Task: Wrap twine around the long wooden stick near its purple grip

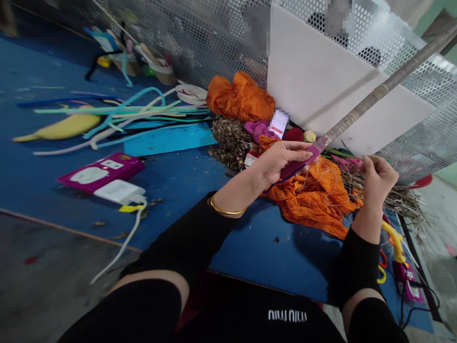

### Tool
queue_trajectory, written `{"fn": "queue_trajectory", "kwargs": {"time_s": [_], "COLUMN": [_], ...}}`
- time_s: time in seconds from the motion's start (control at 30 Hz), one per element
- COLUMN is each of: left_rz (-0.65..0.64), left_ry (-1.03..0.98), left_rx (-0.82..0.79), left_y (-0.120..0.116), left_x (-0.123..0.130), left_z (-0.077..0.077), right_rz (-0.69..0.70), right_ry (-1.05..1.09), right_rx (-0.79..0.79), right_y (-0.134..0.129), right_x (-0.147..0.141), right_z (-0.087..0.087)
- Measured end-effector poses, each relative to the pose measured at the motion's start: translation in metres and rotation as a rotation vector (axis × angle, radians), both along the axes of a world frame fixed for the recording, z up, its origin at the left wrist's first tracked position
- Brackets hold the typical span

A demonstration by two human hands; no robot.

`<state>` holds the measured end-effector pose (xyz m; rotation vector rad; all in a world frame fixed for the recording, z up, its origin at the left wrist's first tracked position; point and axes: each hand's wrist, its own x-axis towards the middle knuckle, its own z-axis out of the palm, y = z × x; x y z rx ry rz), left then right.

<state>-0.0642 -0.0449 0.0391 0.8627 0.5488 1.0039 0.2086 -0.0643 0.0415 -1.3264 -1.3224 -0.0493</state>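
My left hand [282,162] is wrapped round the lower end of a long wooden stick [373,97], where purple material [294,170] covers it. The stick slants up to the right. My right hand [379,178] is pinched closed to the right of the stick, and a thin pale thread [335,186] hangs between the hands. Whether the thread reaches the right fingertips is too fine to tell. Below and between the hands lies crumpled orange cloth [303,205] on the blue table [264,243].
A rolled orange cloth [241,97], dried plant matter [230,143] and a phone [279,124] lie behind my left hand. Farther left are a banana [67,126], pipe cleaners [132,112] and a purple power box [103,171]. A yellow-handled tool [394,240] sits at the right.
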Motion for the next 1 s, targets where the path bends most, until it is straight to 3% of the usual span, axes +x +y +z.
{"fn": "queue_trajectory", "kwargs": {"time_s": [0.1, 0.2, 0.27, 0.37, 0.47, 0.53, 0.6, 0.73, 0.87, 1.0], "left_rz": [-0.02, -0.04, -0.039, 0.003, 0.026, 0.003, -0.028, -0.119, -0.148, -0.071], "left_ry": [0.014, 0.015, 0.008, -0.011, -0.045, -0.062, -0.079, -0.063, -0.026, 0.01], "left_rx": [-0.016, -0.023, -0.023, -0.03, -0.039, -0.036, -0.031, -0.023, -0.016, 0.017], "left_y": [-0.001, -0.002, -0.002, -0.001, 0.002, 0.003, 0.004, 0.006, 0.004, 0.0], "left_x": [0.003, 0.006, 0.006, 0.006, 0.007, 0.01, 0.015, 0.02, 0.019, 0.018], "left_z": [-0.003, -0.005, -0.004, -0.003, -0.003, -0.007, -0.012, -0.021, -0.021, -0.018], "right_rz": [0.356, 0.744, 0.851, 0.736, 0.555, 0.582, 0.697, 0.8, 0.681, 0.57], "right_ry": [0.203, 0.279, 0.276, 0.133, -0.003, 0.046, 0.182, 0.471, 0.582, 0.606], "right_rx": [-0.021, -0.193, -0.337, -0.369, -0.055, 0.128, 0.197, 0.18, 0.02, -0.025], "right_y": [0.003, 0.006, 0.004, -0.005, -0.013, -0.014, -0.011, -0.005, -0.007, -0.015], "right_x": [-0.032, -0.067, -0.079, -0.078, -0.073, -0.078, -0.086, -0.098, -0.096, -0.098], "right_z": [-0.012, -0.027, -0.031, -0.024, -0.015, -0.015, -0.019, -0.026, -0.022, -0.02]}}
